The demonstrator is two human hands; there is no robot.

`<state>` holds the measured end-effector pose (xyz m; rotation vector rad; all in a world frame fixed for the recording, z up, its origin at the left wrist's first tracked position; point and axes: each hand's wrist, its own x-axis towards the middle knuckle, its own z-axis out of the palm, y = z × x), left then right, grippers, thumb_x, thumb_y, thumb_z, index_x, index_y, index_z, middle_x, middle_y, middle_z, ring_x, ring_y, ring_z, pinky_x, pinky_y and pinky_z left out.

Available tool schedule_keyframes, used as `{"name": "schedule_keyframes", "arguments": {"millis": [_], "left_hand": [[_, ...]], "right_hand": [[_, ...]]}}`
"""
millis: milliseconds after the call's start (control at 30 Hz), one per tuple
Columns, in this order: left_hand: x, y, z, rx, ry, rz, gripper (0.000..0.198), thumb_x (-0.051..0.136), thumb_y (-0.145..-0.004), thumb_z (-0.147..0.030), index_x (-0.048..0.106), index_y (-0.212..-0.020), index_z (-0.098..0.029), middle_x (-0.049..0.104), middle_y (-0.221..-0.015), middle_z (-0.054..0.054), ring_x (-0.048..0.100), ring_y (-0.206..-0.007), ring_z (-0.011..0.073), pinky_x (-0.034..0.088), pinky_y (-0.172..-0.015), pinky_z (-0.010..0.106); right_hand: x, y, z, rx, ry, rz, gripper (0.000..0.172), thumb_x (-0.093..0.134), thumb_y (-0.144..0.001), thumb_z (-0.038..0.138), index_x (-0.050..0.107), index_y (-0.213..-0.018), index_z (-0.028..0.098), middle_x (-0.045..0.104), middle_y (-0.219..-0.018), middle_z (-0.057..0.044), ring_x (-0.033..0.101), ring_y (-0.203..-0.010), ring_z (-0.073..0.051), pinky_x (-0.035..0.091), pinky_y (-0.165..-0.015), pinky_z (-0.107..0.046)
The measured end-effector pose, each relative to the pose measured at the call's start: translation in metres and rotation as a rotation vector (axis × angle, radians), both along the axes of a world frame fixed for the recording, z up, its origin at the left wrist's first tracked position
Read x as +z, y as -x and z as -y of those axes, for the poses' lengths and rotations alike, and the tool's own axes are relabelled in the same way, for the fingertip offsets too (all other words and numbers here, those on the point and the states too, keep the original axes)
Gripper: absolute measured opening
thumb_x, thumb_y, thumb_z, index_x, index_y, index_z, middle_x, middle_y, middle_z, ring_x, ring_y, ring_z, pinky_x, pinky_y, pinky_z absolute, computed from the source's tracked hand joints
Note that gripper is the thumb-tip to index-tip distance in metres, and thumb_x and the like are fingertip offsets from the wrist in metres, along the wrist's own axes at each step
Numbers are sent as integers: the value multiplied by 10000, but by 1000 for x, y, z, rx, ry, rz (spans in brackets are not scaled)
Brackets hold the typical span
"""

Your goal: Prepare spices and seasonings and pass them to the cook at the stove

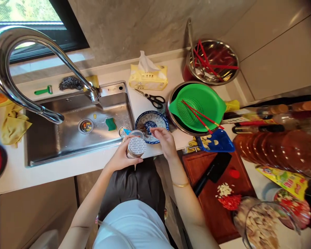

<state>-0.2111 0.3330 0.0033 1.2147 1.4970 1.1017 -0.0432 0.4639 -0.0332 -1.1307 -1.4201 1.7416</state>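
Note:
My left hand is wrapped round a small jar whose top has a white printed seal. A translucent lid sticks up at the jar's far edge, close to my left fingers. My right hand is held to the right of the jar, fingers curled together as in a pinch. Whatever those fingers hold, if anything, is too small to make out. Just beyond both hands, a blue-and-white patterned bowl stands on the counter with some dark bits in it.
Left is a steel sink under a curved tap. Scissors and a tissue pack lie behind the bowl. At right are a green colander with red chopsticks, a cleaver on a cutting board, and a glass bowl.

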Motion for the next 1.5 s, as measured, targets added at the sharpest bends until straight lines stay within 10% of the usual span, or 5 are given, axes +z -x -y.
{"name": "schedule_keyframes", "arguments": {"millis": [267,500,700,1133,1500], "left_hand": [[-3,-5,-16,-101,-107,-224,814,778,-742,-306,372,-1446,-258,367,-1424,132,328,-1402,320,323,-1155,499],[4,-3,-18,-113,-117,-261,847,807,-714,-311,375,-1441,-268,368,-1394,120,397,-1363,307,355,-1142,479],[6,-2,-13,-136,-118,-380,901,765,-722,-211,294,-1488,-269,348,-1437,148,369,-1389,325,387,-1120,488],[12,-4,-12,-60,-90,-581,809,748,-759,-297,325,-1444,-217,381,-1403,188,536,-1261,327,503,-998,452],[12,-10,-18,83,56,-684,792,764,-730,-281,361,-1408,-200,406,-1398,209,613,-1156,346,539,-902,463]], "right_hand": [[76,-16,23,391,-572,142,487,759,-806,324,616,-1270,282,584,-1302,-81,532,-1252,-241,419,-1104,-431],[75,-18,20,346,-604,110,301,649,-904,281,653,-1205,271,671,-1228,-60,616,-1170,-205,490,-1045,-399],[81,-18,22,442,-645,209,601,742,-818,309,535,-1379,245,601,-1305,-104,561,-1248,-244,485,-1065,-417],[73,-15,20,339,-789,175,206,597,-916,167,725,-1071,213,669,-1278,-71,629,-1201,-216,532,-1047,-375],[58,-12,24,381,-994,320,247,509,-946,130,675,-1125,169,717,-1166,-123,690,-1090,-227,577,-976,-381]]}}
